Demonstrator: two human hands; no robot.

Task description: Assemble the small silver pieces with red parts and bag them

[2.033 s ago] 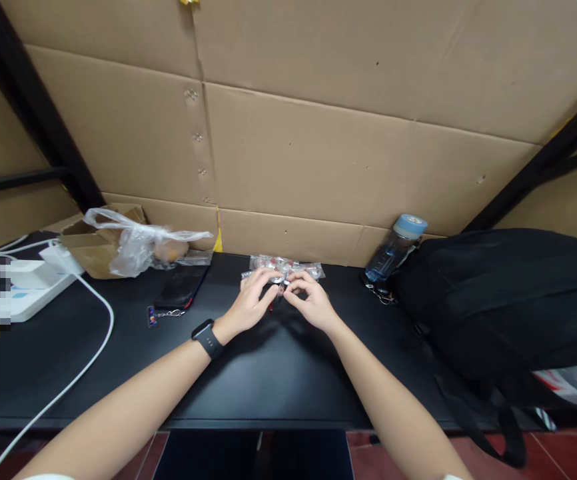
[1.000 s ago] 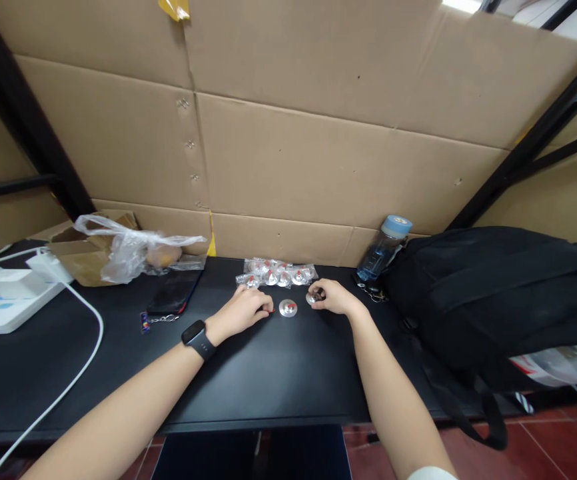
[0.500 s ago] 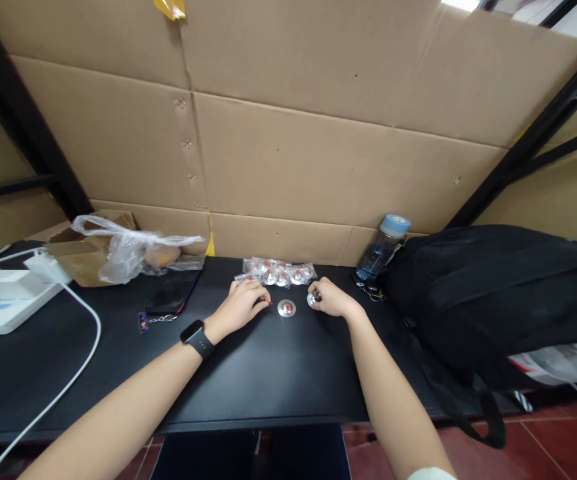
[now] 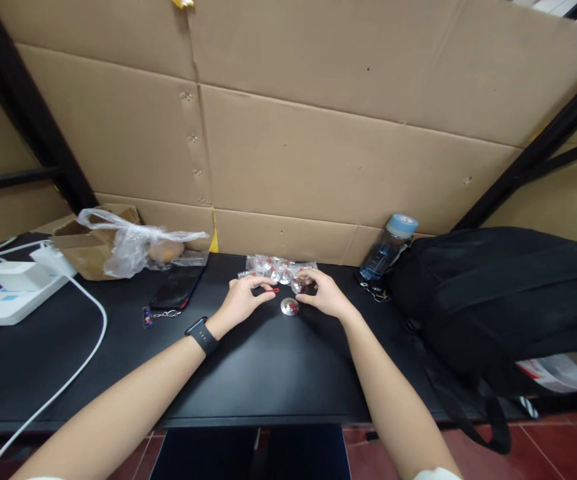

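My left hand (image 4: 246,297), with a black watch on its wrist, is closed in a pinch on a thin red cord loop (image 4: 274,290) that sticks out past the fingertips. My right hand (image 4: 322,293) grips a small silver disc (image 4: 297,285) between thumb and fingers, tilted up off the table. Below and between the two hands, a silver domed disc (image 4: 289,307) with red at its centre lies flat on the black tabletop (image 4: 268,373). Just behind the hands are several similar discs in clear plastic wrappers (image 4: 271,268), partly hidden by my fingers.
At left are a phone-like black item (image 4: 174,288) with a keychain, a plastic bag (image 4: 136,243), an open cardboard box (image 4: 76,250) and a white power strip (image 4: 23,290). A blue-capped bottle (image 4: 387,247) and a black backpack (image 4: 498,300) stand at right. Cardboard (image 4: 288,147) lines the back.
My right hand has moved left with the silver disc, now close to my left hand. My left fingers have opened out somewhat, and more of the red cord loop shows. The view has shifted slightly.
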